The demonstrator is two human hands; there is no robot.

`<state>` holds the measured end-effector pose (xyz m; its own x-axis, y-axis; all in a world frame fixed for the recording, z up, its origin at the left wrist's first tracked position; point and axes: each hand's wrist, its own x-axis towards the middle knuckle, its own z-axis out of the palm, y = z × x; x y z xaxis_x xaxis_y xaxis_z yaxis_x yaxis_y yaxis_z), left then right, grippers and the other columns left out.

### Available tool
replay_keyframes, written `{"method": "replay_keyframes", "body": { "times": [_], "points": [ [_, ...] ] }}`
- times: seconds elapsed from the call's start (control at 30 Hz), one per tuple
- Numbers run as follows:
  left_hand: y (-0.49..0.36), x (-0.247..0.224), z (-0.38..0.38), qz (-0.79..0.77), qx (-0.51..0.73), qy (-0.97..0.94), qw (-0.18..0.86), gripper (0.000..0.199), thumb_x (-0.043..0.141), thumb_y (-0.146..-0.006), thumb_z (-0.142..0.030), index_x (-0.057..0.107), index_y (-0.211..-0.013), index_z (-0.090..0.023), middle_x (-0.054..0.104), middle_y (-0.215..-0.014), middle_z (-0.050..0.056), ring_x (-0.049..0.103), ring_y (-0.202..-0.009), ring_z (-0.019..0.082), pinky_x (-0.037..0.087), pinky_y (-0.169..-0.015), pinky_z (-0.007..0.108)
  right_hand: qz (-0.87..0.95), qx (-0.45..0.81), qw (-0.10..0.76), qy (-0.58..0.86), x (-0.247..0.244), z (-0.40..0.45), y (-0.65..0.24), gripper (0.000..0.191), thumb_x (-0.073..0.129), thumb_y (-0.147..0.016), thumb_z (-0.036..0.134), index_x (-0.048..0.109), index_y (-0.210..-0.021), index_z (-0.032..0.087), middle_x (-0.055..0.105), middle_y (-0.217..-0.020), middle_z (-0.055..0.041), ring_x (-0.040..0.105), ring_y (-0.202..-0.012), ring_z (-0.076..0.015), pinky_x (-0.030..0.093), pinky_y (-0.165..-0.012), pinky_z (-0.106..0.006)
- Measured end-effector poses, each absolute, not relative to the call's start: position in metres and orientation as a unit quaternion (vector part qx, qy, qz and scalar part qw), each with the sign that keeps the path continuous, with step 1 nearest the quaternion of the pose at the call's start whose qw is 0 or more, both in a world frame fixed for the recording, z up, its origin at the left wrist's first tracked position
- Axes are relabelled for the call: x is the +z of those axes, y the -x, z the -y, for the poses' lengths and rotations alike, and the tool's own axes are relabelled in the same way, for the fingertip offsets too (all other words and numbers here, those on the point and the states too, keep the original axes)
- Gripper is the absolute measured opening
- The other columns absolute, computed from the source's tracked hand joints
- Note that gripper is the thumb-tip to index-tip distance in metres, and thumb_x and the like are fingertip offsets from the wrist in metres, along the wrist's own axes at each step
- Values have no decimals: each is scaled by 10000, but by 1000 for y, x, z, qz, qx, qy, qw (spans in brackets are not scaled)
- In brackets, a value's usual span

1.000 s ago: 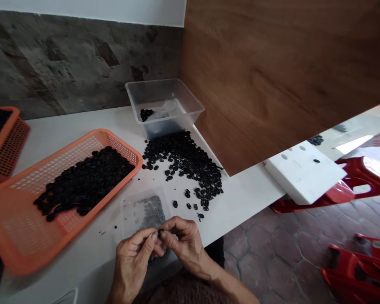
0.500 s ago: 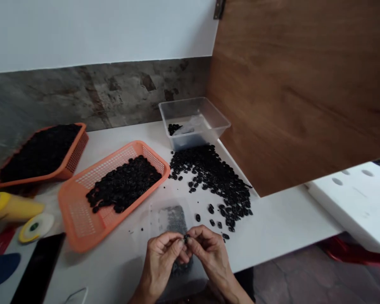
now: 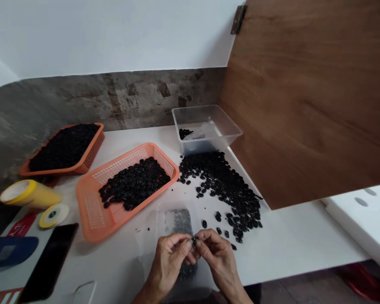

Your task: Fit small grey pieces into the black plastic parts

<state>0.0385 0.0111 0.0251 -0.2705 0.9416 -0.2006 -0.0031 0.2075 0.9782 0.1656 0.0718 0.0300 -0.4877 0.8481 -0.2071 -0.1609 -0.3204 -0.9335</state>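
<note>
Black and probably oval, a small part (image 3: 194, 240) is pinched by both left hand (image 3: 172, 257) and right hand (image 3: 219, 255) above a clear tray (image 3: 162, 220).

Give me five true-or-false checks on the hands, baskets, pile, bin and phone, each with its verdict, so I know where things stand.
1. The left hand and right hand pinch one dark piece between them. True.
2. The pile lies to the right of the near basket. True.
3. The near basket is fuller than the far basket. False: the far basket is fuller; bare floor shows in the near one.
4. The bin stands beyond the pile, by the wooden panel. True.
5. The phone lies inside the bin. False: it lies at the table's left, outside any container.
</note>
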Motion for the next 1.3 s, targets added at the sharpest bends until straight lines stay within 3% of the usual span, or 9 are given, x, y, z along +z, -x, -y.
{"method": "replay_keyframes", "body": {
  "times": [0.13, 0.2, 0.3, 0.4, 0.6, 0.83, 0.97, 1.13, 1.3],
  "points": [
    [-15, 26, -6, -684, 483, -426, 343, 407, 485, -903, -429, 711, -989, -102, 722, -717, 96, 688, -627, 193, 556, -606, 292, 472, 706, 362, 385, 26, -77, -170, 238, 736, -771, 373, 645, -772, 153, 554, -623, 14, 512, -520, -91, 410, -534, -204],
    [10, 26, -4, -731, 472, -433, 236, 419, 469, -899, -425, 705, -1011, -98, 726, -916, 155, 696, -807, 234, 546, -772, 359, 474, 702, 359, 392, 23, -79, -172, 235, 728, -779, 377, 646, -779, 157, 541, -608, 17, 499, -521, -93, 402, -544, -208],
    [54, 20, -3, -791, 423, -433, 91, 474, 481, -873, -410, 656, -1131, -53, 632, -1195, 235, 586, -1131, 321, 420, -996, 460, 477, 708, 349, 387, 20, -80, -170, 263, 729, -771, 402, 640, -767, 155, 538, -612, 13, 485, -513, -94, 393, -540, -213],
    [87, 10, -2, -839, 298, -455, 6, 460, 479, -871, -326, 611, -1216, -52, 535, -1332, 248, 498, -1237, 356, 396, -1009, 486, 479, 720, 329, 378, 19, -79, -165, 292, 733, -759, 428, 638, -762, 152, 543, -626, 8, 481, -514, -94, 387, -533, -212],
    [105, -2, 4, -877, 121, -465, -5, 306, 485, -840, -95, 695, -1061, -123, 729, -978, 148, 686, -872, 287, 507, -797, 387, 479, 741, 300, 361, 16, -77, -155, 335, 729, -750, 472, 630, -770, 152, 513, -564, 21, 477, -507, -102, 386, -541, -221],
    [137, 4, 26, -894, 37, -446, 13, 310, 511, -829, -80, 697, -1068, -147, 719, -1044, 132, 693, -911, 278, 521, -780, 366, 503, 745, 274, 340, 9, -87, -156, 380, 720, -736, 520, 629, -761, 152, 518, -600, 13, 490, -512, -108, 398, -542, -227],
    [157, 21, 36, -883, 38, -465, 45, 303, 590, -841, -245, 686, -1117, -166, 686, -1176, 111, 629, -1104, 249, 479, -939, 339, 508, 749, 255, 341, 6, -92, -159, 395, 703, -740, 542, 627, -771, 155, 522, -581, 10, 495, -507, -117, 401, -542, -233],
    [160, 33, -12, -857, 49, -508, 75, 402, 414, -960, -331, 552, -1310, -189, 506, -1418, 82, 449, -1306, 169, 330, -1089, 301, 534, 729, 257, 342, 10, -94, -158, 387, 701, -743, 536, 626, -767, 157, 524, -581, 10, 498, -528, -121, 403, -566, -234],
    [174, 22, -47, -876, -5, -468, 118, 299, 580, -900, -332, 621, -1138, -155, 614, -1241, 103, 582, -1127, 244, 446, -961, 485, 534, 728, 269, 335, 13, -90, -156, 426, 701, -718, 571, 624, -752, 153, 502, -565, 19, 486, -499, -115, 396, -546, -233]
  ]
}}
